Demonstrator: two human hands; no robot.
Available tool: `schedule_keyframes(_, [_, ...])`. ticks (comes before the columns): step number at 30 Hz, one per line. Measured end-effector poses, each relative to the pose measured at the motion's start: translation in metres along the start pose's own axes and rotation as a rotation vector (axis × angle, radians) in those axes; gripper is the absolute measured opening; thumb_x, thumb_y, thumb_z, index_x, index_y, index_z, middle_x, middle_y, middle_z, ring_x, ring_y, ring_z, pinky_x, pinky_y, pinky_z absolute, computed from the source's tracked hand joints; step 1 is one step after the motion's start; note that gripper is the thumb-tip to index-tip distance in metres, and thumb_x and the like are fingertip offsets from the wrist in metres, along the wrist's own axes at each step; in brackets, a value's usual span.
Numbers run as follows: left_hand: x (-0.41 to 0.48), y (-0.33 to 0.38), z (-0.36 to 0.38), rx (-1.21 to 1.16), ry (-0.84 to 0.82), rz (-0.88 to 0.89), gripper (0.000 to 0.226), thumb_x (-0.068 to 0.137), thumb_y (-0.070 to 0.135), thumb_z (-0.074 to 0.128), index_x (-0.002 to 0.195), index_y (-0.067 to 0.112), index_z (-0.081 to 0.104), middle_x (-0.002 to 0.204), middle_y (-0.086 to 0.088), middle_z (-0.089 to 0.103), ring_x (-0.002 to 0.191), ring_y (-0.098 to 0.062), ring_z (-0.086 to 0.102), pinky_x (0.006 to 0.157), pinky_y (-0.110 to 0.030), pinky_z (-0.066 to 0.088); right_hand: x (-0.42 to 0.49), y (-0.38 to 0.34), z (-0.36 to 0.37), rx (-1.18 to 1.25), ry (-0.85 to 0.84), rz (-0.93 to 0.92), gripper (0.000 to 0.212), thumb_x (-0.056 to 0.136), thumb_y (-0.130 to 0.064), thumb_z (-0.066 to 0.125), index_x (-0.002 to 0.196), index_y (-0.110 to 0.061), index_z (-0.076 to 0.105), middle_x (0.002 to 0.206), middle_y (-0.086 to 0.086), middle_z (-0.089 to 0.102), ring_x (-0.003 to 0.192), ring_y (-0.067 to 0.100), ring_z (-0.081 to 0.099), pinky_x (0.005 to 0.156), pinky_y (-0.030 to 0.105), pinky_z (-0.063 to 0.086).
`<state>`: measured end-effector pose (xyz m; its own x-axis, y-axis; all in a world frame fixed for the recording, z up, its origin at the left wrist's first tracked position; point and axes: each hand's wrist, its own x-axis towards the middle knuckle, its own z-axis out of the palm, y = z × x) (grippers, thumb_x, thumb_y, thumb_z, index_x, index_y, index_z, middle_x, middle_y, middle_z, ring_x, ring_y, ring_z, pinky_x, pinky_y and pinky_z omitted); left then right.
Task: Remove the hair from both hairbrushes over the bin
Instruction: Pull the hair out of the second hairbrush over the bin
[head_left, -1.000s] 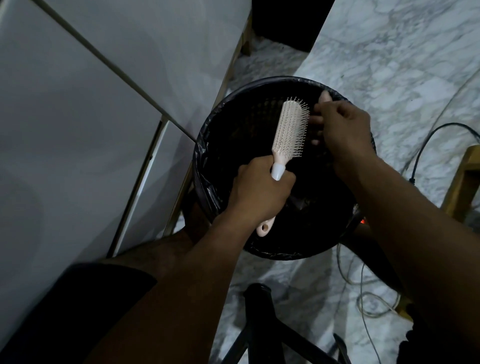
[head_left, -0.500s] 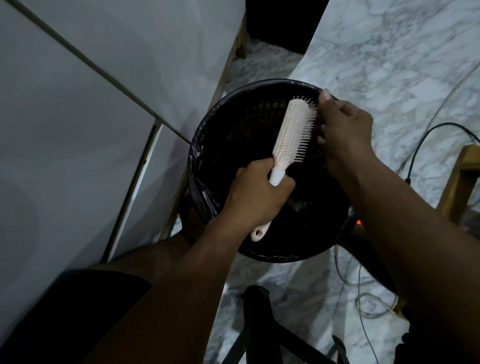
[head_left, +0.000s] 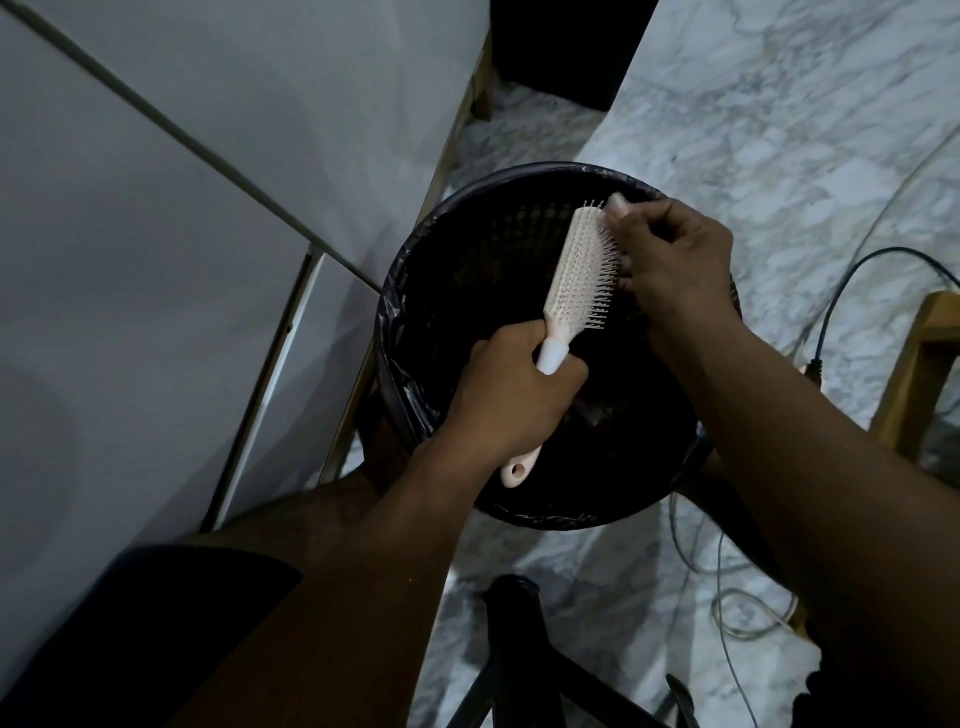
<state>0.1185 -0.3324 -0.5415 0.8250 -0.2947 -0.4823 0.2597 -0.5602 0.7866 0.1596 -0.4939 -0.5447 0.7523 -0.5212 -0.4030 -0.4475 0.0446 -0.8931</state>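
Observation:
A pale pink hairbrush (head_left: 574, 278) with a white collar is held over a round black bin (head_left: 415, 291) lined with a dark bag. My left hand (head_left: 511, 392) is wrapped around the brush handle, whose looped end sticks out below the fist. The bristles face right. My right hand (head_left: 675, 260) is pressed against the bristles near the brush tip, fingers curled into them. Any hair in those fingers is too dark to make out. Only one hairbrush is in view.
White cabinet doors (head_left: 156, 260) stand to the left of the bin. The floor (head_left: 779, 130) is grey marble. Cables (head_left: 841, 280) trail on the floor at right beside a wooden frame (head_left: 924, 364). A black chair base (head_left: 519, 649) is at the bottom.
My right hand has closed in from beside the brush tip onto the bristles. The brush stays over the bin, tilted slightly more upright.

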Motion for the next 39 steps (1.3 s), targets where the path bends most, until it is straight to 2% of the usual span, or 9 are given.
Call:
schedule_keyframes(6, [0.002, -0.002, -0.001, -0.025, 0.049, -0.026, 0.026, 0.086, 0.026, 0.064, 0.071, 0.006, 0.056, 0.055, 0.005, 0.056, 0.049, -0.008, 0.052, 0.050, -0.026, 0.041, -0.004, 0.000, 0.006, -0.075, -0.214, -0.084, 0.026, 0.085, -0.036, 0.078, 0.105, -0.022, 0.069, 0.098, -0.001, 0.073, 0.087, 0.012, 0.072, 0.068, 0.026, 0.057])
schedule_keyframes(8, [0.001, -0.002, -0.001, -0.011, 0.034, -0.035, 0.026, 0.087, 0.026, 0.064, 0.069, 0.009, 0.055, 0.055, 0.006, 0.055, 0.048, -0.005, 0.051, 0.047, -0.023, 0.040, -0.003, 0.004, 0.008, -0.127, -0.170, -0.148, 0.020, 0.082, -0.032, 0.082, 0.097, -0.022, 0.074, 0.096, 0.000, 0.076, 0.093, 0.017, 0.074, 0.076, 0.030, 0.060])
schedule_keyframes(13, [0.000, 0.000, 0.000, 0.021, -0.004, -0.033, 0.023, 0.086, 0.029, 0.066, 0.075, 0.009, 0.061, 0.059, 0.006, 0.061, 0.049, -0.004, 0.055, 0.047, -0.023, 0.043, -0.002, 0.004, 0.002, -0.090, -0.025, -0.146, 0.018, 0.086, -0.025, 0.078, 0.070, -0.025, 0.069, 0.065, -0.015, 0.072, 0.066, 0.000, 0.068, 0.066, 0.027, 0.057])
schedule_keyframes(20, [0.000, 0.004, -0.006, 0.047, -0.008, -0.032, 0.024, 0.088, 0.032, 0.067, 0.081, 0.009, 0.067, 0.067, -0.001, 0.068, 0.054, -0.007, 0.060, 0.051, -0.025, 0.047, -0.003, -0.008, -0.001, 0.089, 0.139, 0.088, 0.033, 0.098, -0.027, 0.065, 0.068, -0.015, 0.057, 0.063, 0.001, 0.061, 0.037, 0.003, 0.052, 0.039, 0.016, 0.043])
schedule_keyframes(25, [-0.010, 0.007, -0.011, 0.166, -0.018, -0.035, 0.028, 0.082, 0.038, 0.076, 0.079, 0.013, 0.064, 0.068, 0.004, 0.066, 0.058, -0.008, 0.060, 0.051, -0.024, 0.045, -0.005, -0.004, -0.011, -0.172, 0.207, 0.149, 0.053, 0.102, -0.044, 0.048, 0.066, -0.007, 0.055, 0.058, 0.000, 0.054, 0.050, 0.009, 0.050, 0.051, 0.022, 0.040])
schedule_keyframes(31, [-0.040, 0.014, -0.016, 0.177, 0.070, -0.056, 0.038, 0.083, 0.039, 0.078, 0.078, 0.008, 0.056, 0.067, 0.000, 0.065, 0.055, -0.010, 0.058, 0.047, -0.023, 0.038, -0.030, -0.015, -0.029, -0.508, -0.009, 0.043, 0.030, 0.096, -0.031, 0.062, 0.075, -0.011, 0.069, 0.070, 0.011, 0.072, 0.061, 0.025, 0.071, 0.071, 0.040, 0.062])
schedule_keyframes(34, [-0.052, 0.032, -0.027, 0.205, 0.127, -0.054, 0.039, 0.083, 0.040, 0.077, 0.072, 0.012, 0.052, 0.070, -0.003, 0.066, 0.059, -0.014, 0.059, 0.049, -0.026, 0.038, -0.045, -0.035, -0.038, -0.686, -0.143, -0.047, 0.044, 0.094, -0.038, 0.065, 0.072, -0.001, 0.069, 0.069, 0.017, 0.070, 0.069, 0.032, 0.071, 0.071, 0.043, 0.059])
schedule_keyframes(37, [-0.063, 0.058, -0.041, 0.246, 0.178, -0.043, 0.039, 0.083, 0.041, 0.075, 0.066, 0.020, 0.047, 0.065, 0.006, 0.058, 0.057, -0.006, 0.052, 0.049, -0.026, 0.034, -0.059, -0.061, -0.044, -0.887, -0.308, -0.118, 0.015, 0.090, -0.023, 0.069, 0.096, -0.010, 0.068, 0.093, 0.008, 0.068, 0.097, 0.033, 0.068, 0.079, 0.037, 0.053])
schedule_keyframes(39, [-0.072, 0.076, -0.051, 0.274, 0.212, -0.025, 0.041, 0.083, 0.041, 0.075, 0.064, 0.022, 0.045, 0.063, 0.009, 0.054, 0.057, -0.007, 0.051, 0.049, -0.026, 0.032, -0.067, -0.082, -0.047, -0.951, -0.360, -0.160, 0.018, 0.089, -0.021, 0.071, 0.104, -0.011, 0.070, 0.108, 0.011, 0.071, 0.101, 0.030, 0.065, 0.078, 0.032, 0.048])
